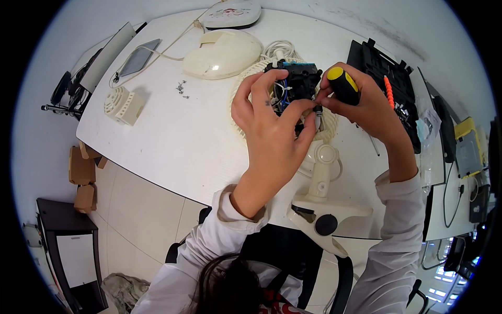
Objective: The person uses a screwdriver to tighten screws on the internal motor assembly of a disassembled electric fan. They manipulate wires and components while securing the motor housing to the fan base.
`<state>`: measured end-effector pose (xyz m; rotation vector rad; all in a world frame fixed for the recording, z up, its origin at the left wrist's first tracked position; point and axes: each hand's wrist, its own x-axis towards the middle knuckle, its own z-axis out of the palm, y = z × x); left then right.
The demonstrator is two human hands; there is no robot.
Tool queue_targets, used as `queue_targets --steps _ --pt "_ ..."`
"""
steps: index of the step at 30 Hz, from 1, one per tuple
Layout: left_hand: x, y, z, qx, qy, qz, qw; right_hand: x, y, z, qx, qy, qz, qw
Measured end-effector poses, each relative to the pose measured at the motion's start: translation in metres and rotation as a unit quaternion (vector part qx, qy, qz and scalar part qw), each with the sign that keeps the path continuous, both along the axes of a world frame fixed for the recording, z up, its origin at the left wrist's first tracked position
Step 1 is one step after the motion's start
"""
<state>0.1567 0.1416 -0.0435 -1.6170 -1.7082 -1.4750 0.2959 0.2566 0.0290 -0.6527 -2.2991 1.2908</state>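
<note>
My left hand (pixel 274 125) is closed around a black motor unit (pixel 303 81) with blue and white wires. Its thumb and forefinger pinch near the unit's lower right side. A screwdriver (pixel 343 88) with a yellow and black handle is held in my right hand (pixel 368 107). The right fingertips meet the left ones at the unit; any small part between them is hidden. The unit belongs to a cream fan, whose round grille (pixel 240 91) lies beneath. Toward me runs the jointed fan neck (pixel 320 175), down to the forked base (pixel 345 212) at the table edge.
Loose screws (pixel 181 89) lie on the white table (pixel 178 141). Left of them is a cream vented cover (pixel 123 106). Farther back sit a cream oval shell (pixel 222 55), a tablet (pixel 141 56) and a white appliance (pixel 231 14). An open black tool case (pixel 381 63) stands right.
</note>
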Motion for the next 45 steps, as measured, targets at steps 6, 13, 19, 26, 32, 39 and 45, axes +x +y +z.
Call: queue_targets --steps 6,13,19,26,32,39,45 --pt "0.000 0.000 0.000 -0.003 0.001 0.003 1.000 0.001 0.003 0.000 -0.030 -0.002 0.014 0.999" --pt "0.001 0.000 0.001 0.000 0.000 0.000 1.000 0.008 -0.007 -0.002 -0.004 0.010 -0.013 1.000" --pt "0.000 0.000 0.002 -0.001 0.000 0.003 1.000 0.005 -0.007 -0.001 -0.017 -0.004 -0.025 1.000" --pt "0.000 0.000 0.001 -0.005 -0.004 -0.004 1.000 0.008 -0.006 -0.008 0.008 0.030 -0.003 1.000" --pt "-0.001 0.001 -0.001 0.014 0.013 -0.004 1.000 0.005 -0.008 -0.002 -0.006 0.011 -0.011 1.000" --pt "-0.001 0.000 0.000 0.006 0.000 0.001 1.000 0.004 -0.008 0.002 -0.024 -0.008 -0.019 0.999" --pt "0.000 0.000 0.001 0.004 -0.002 -0.002 1.000 0.006 -0.007 0.001 -0.048 -0.019 -0.015 0.999"
